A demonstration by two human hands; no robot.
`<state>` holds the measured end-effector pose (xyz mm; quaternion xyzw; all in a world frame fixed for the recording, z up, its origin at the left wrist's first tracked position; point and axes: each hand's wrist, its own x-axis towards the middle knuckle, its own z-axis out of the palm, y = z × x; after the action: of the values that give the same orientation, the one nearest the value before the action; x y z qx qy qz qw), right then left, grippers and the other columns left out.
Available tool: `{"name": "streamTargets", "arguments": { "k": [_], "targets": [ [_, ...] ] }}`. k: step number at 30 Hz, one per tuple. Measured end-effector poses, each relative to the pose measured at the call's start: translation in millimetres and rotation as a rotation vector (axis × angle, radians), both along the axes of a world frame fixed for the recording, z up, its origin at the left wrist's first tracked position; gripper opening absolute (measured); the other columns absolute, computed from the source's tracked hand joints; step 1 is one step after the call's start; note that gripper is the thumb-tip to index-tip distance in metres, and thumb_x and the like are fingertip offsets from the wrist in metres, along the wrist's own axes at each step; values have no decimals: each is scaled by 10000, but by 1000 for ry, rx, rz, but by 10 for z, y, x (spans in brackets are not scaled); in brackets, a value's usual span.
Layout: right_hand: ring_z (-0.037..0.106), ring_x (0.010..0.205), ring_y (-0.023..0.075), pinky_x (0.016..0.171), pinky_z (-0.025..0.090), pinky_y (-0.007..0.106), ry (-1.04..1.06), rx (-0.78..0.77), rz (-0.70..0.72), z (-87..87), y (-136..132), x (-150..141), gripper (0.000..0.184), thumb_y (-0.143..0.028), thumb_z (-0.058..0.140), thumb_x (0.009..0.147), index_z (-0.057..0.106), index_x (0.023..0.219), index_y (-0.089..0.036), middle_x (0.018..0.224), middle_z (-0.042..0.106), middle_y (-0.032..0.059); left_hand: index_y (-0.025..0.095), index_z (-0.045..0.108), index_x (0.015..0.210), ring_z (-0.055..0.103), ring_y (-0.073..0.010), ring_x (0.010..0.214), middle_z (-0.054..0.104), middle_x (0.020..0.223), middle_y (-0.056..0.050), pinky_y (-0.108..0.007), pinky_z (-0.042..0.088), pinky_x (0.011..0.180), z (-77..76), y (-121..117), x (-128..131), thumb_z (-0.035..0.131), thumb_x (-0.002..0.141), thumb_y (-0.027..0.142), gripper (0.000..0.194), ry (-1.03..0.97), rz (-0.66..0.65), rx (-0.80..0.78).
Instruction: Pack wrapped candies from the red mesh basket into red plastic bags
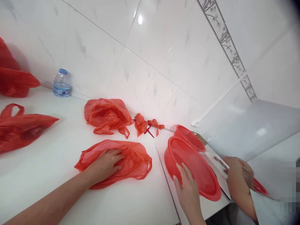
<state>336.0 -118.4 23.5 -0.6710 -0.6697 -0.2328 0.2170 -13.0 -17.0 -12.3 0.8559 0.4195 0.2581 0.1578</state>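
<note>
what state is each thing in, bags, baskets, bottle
Bottle: upright, blue cap on
Bag under left hand: crumpled, lying down
Bag behind it: crumpled, mouth open
Left-edge bag: lying down, handle looped
Small bag by wall: bunched up
Basket at right hand: mouth up
Rear basket: mouth up

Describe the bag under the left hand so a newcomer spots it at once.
On the table below the tiled wall, find the near red basket. The red bag lies left of it, nearer the camera than the crumpled bag by the wall. Of the red bags, only this one has the left hand on it.
</note>
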Motion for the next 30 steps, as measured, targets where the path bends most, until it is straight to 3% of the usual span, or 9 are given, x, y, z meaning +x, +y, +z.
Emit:
{"name": "streamTargets", "arguments": {
  "k": [4,15,19,24,28,30],
  "targets": [
    [632,990,247,823,523,394,-43,-57,-67,-79,-278,449,403,-368,348,924,550,1235,-211,1104,664,102,258,634,1165,496,-298,1197,588,1281,-54,-457,380,1006,-64,59,11,455,840,368,386,13,-5,-48],
    [692,816,263,628,571,367,-226,-126,-119,-138,-700,1325,377,-459,387,885,661,1047,-258,971,716,86,330,617,1163,510,-263,1185,583,1294,27,-422,386,1014,-128,75,26,456,856,337,347,-6,64,-29],
    [695,823,246,604,575,347,-211,-165,-76,-32,-704,1460,363,-493,388,888,661,1025,-296,980,717,57,371,637,1118,521,-259,1178,596,1275,57,-415,394,1021,-206,127,41,457,842,330,332,-7,75,-12],
    [631,980,257,807,530,394,-164,-114,-126,442,-303,1216,361,-475,397,894,621,1075,-257,1059,668,91,393,610,1168,519,-248,1197,594,1285,64,-361,398,1039,-419,208,43,420,847,335,377,-60,78,-43],
    [568,1044,245,868,471,376,-169,-122,-156,832,470,1026,377,-441,397,891,565,1146,-220,1138,606,93,401,570,1228,483,-256,1240,551,1338,65,-395,358,1073,-587,245,34,442,852,377,398,-53,123,-57],
    [555,1051,234,867,449,350,-149,-224,-215,932,935,1048,363,-402,423,874,560,1158,-222,1185,571,84,418,561,1234,477,-256,1249,543,1348,64,-408,345,1079,-630,266,23,455,849,406,400,-28,141,-47]
  ]
}}
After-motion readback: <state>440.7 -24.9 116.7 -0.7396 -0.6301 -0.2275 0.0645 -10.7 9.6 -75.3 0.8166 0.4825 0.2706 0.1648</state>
